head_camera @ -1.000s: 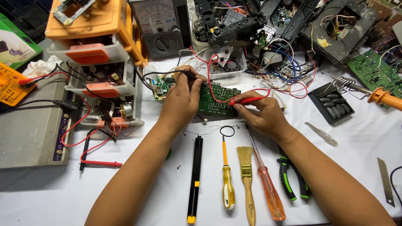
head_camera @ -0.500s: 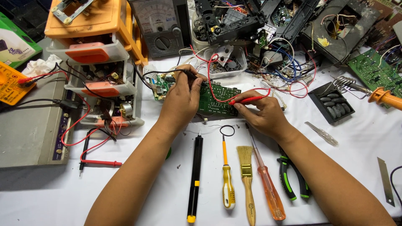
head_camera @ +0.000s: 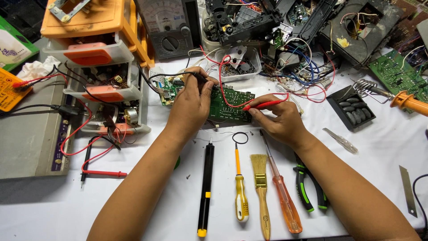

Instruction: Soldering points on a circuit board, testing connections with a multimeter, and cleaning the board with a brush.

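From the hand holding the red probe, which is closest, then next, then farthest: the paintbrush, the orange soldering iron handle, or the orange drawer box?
Measured from the right hand in the head view:
1. Paintbrush, just below it on the white table, toward the person.
2. Orange soldering iron handle, out at the right edge.
3. Orange drawer box, farthest, at the top left past the left hand.

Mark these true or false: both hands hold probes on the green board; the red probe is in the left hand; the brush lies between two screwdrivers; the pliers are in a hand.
1. Both hands hold probes on the green circuit board: true.
2. The red probe is in the left hand: false, the right hand holds it; the left holds the black probe.
3. The brush lies between the yellow screwdriver and orange screwdriver: true.
4. The pliers are in a hand: false, they lie on the table.
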